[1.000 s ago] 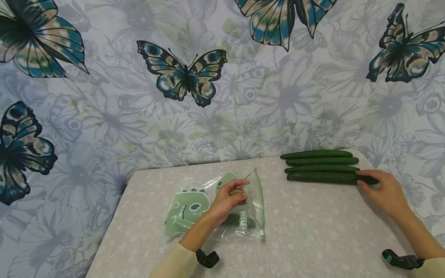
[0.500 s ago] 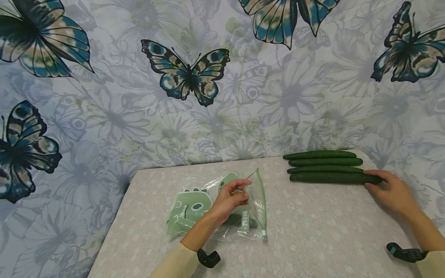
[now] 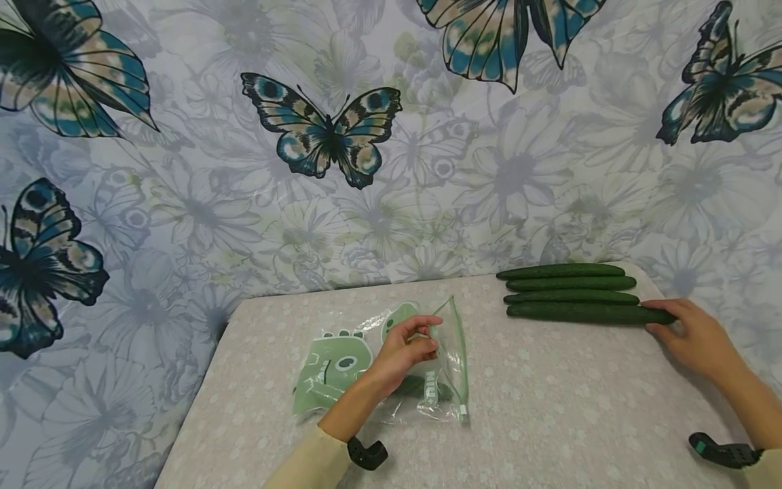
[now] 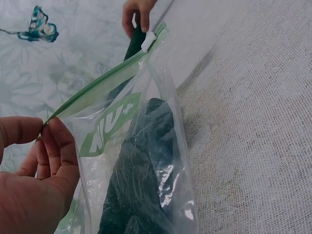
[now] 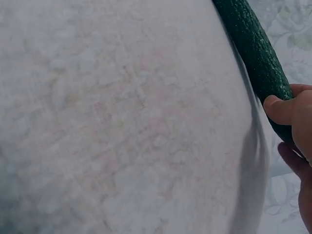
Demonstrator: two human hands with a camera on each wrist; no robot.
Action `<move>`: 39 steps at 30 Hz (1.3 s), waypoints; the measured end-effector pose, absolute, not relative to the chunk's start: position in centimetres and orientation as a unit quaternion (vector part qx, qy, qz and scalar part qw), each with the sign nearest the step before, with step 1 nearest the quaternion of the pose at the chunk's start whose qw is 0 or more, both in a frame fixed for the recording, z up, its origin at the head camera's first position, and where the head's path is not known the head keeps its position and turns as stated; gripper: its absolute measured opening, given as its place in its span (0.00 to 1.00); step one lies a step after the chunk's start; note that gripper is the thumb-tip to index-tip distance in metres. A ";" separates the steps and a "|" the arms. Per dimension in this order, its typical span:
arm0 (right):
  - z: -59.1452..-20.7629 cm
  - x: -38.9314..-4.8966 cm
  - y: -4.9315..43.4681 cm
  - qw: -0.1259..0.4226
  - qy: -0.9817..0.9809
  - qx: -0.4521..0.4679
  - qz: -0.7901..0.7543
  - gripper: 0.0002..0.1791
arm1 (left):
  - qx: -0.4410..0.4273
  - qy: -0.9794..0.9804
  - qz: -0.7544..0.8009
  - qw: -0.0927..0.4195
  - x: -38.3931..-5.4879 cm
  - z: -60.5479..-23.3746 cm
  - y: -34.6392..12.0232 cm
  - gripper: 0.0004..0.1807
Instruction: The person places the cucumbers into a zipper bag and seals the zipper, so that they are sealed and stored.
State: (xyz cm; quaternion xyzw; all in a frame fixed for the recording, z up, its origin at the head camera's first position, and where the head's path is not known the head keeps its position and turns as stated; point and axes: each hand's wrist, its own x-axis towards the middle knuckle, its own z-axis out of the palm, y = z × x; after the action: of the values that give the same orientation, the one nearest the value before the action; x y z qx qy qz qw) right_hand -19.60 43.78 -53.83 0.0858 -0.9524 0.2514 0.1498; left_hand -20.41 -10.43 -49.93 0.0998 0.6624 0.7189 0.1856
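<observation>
The bag point(image 4: 134, 141) is glossy plastic, the held cucumber point(image 5: 256, 53) bumpy, the tablecloth point(image 4: 248, 131) matt weave.

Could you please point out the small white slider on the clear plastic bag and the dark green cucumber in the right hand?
Small white slider point(image 4: 148, 42): left wrist view, on its body.
Held dark green cucumber point(image 3: 589, 313): head view, mid-length skin.

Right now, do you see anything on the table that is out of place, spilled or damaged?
Nothing looks spilled or damaged. Only one small irregularity: the nearest loose cucumber, in the grip of the right hand, extends farther right than the three other cucumbers beside it, so the row's right end looks uneven.
</observation>
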 end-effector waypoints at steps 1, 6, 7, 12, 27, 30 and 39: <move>-53.7 -19.3 43.7 0.149 -0.950 0.083 0.262 0.23 | 0.101 0.663 0.718 0.186 -20.5 -49.9 -10.5 0.28; -52.9 -17.7 43.7 0.129 -0.926 0.035 0.353 0.23 | 0.104 0.664 0.716 0.190 -20.8 -50.0 -10.8 0.28; -52.8 -17.4 43.7 0.118 -0.921 0.016 0.372 0.24 | 0.106 0.664 0.715 0.191 -20.9 -50.0 -10.9 0.28; -52.3 -16.3 43.6 0.064 -0.892 -0.089 0.438 0.29 | 0.108 0.663 0.716 0.188 -21.0 -50.2 -11.0 0.27; -52.7 -15.4 42.3 0.084 -0.737 -0.054 0.668 0.23 | 0.102 0.667 0.715 0.182 -20.7 -50.3 -10.8 0.27; -52.5 -15.0 41.7 0.080 -0.691 -0.026 0.718 0.22 | 0.102 0.666 0.716 0.180 -20.6 -50.4 -10.8 0.27; -52.1 -14.2 40.5 0.066 -0.622 0.045 0.779 0.23 | 0.105 0.666 0.716 0.179 -20.4 -50.3 -10.7 0.27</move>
State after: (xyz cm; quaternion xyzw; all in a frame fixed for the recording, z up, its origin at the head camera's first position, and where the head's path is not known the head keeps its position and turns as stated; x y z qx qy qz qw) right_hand -14.21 40.48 -52.12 0.0453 -0.6223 0.7786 0.0662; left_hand -20.36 -10.69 -50.27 0.1047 0.6661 0.7165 0.1788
